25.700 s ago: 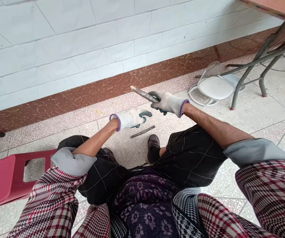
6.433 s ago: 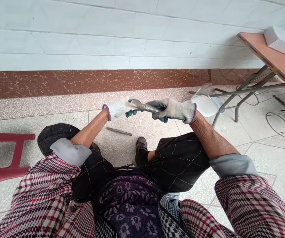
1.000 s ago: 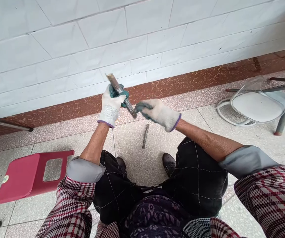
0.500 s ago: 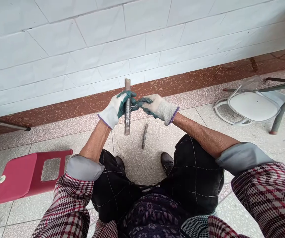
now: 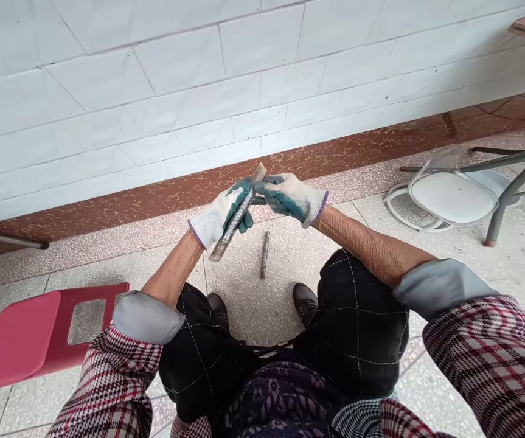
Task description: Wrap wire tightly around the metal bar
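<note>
The stick (image 5: 231, 231) slants in your left hand (image 5: 219, 216), above the floor (image 5: 244, 298), with those fingers clamped on it. Its middle is wound in ridged, silvery strand while both ends look bare and brown, so the winding seems partly done; whether more is left, you cannot tell. Your right hand (image 5: 292, 196) has its fingers bent beside the upper end, their grip unclear. Beneath lies a thinner, ridged rod (image 5: 264, 255) on speckled tiles; a smooth red stool (image 5: 20, 340) stands left.

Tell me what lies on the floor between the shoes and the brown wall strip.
A thin stick lies there, in the head view; the left hand and right hand hide part of that stretch.
</note>
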`<state>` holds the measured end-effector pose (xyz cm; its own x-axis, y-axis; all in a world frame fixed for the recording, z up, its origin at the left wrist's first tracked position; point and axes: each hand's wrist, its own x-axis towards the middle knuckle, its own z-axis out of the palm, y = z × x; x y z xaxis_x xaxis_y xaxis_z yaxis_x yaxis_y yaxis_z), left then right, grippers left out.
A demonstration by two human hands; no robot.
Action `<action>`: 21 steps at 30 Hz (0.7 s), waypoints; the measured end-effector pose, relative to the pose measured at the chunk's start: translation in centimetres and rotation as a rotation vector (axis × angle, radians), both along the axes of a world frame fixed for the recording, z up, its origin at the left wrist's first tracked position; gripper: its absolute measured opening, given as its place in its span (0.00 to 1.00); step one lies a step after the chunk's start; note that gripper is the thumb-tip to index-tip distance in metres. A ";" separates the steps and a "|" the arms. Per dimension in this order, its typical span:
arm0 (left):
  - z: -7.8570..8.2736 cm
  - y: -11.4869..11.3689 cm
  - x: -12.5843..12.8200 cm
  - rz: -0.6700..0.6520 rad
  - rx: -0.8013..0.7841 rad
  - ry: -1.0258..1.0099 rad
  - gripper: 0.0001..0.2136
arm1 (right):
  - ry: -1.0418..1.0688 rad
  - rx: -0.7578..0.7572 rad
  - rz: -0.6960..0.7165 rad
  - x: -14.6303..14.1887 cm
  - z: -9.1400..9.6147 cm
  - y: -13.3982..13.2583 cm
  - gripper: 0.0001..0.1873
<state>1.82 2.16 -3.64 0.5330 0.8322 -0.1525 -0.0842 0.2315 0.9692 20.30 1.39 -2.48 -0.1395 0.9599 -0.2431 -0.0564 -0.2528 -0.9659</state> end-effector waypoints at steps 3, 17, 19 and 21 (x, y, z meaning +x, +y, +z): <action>0.2 -0.3 -0.2 -0.011 0.038 0.135 0.23 | 0.004 0.097 -0.095 0.9 0.5 0.3 0.11; 1.6 -3.9 -2.4 -0.383 0.608 1.099 0.17 | -0.753 0.224 0.257 7.1 0.5 -1.0 0.11; 0.5 -3.7 -2.3 -0.560 0.691 1.409 0.14 | -0.829 0.268 0.296 7.5 0.7 -1.4 0.10; -0.1 -2.4 -2.5 -0.542 0.724 1.531 0.13 | -0.844 0.299 0.344 7.2 1.0 -2.5 0.11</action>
<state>-0.66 -0.20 -3.75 0.4911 0.7482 -0.4462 0.8391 -0.5438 0.0117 27.51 -1.06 -1.44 -0.3165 0.9376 -0.1442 0.7189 0.1379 -0.6813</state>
